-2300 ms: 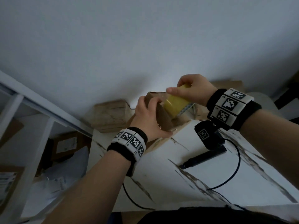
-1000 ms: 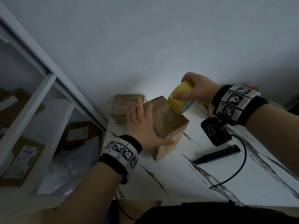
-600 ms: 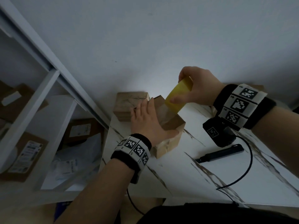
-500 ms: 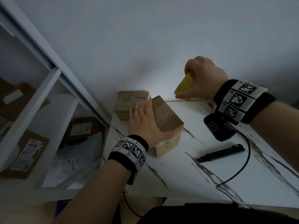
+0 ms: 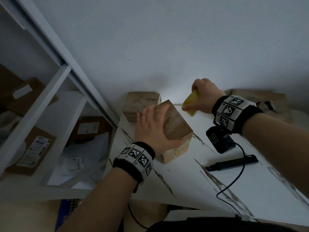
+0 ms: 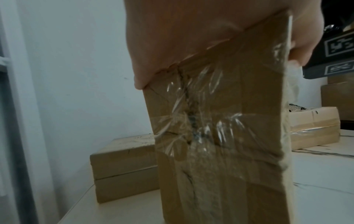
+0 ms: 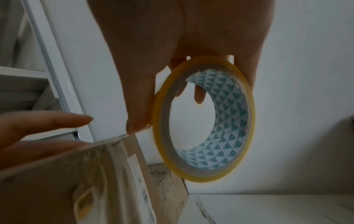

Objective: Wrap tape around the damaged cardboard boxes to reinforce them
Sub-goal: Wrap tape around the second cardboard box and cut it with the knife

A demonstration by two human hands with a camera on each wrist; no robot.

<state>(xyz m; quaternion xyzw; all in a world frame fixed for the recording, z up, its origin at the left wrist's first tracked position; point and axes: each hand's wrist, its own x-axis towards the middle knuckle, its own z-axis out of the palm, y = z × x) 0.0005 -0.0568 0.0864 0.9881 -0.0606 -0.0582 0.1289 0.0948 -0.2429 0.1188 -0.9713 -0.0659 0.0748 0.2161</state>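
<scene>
A brown cardboard box (image 5: 173, 124) stands on end on the white marbled table (image 5: 192, 185). Crinkled clear tape covers a tear on its side (image 6: 193, 121). My left hand (image 5: 150, 129) lies flat against the box's left face. Its fingers (image 7: 38, 128) are straight, and the thumb (image 6: 298, 45) lies over the near edge. My right hand (image 5: 204, 96) pinches a yellow tape roll (image 5: 190, 104) in the air, behind and to the right of the box top. In the right wrist view the roll (image 7: 231, 115) hangs from my fingers, just clear of the box (image 7: 76, 181).
A flat box (image 5: 142, 104) lies against the wall behind the standing box. Torn boxes (image 5: 260, 102) sit at the back right. A black pen-like tool (image 5: 232, 164) and a black cable (image 5: 234, 181) lie on the table at right. White shelves with parcels (image 5: 33, 148) stand at left.
My right hand has taken the roll off the box top, up and away to the right. The box, tilted earlier, now stands on the table with my left hand still on it.
</scene>
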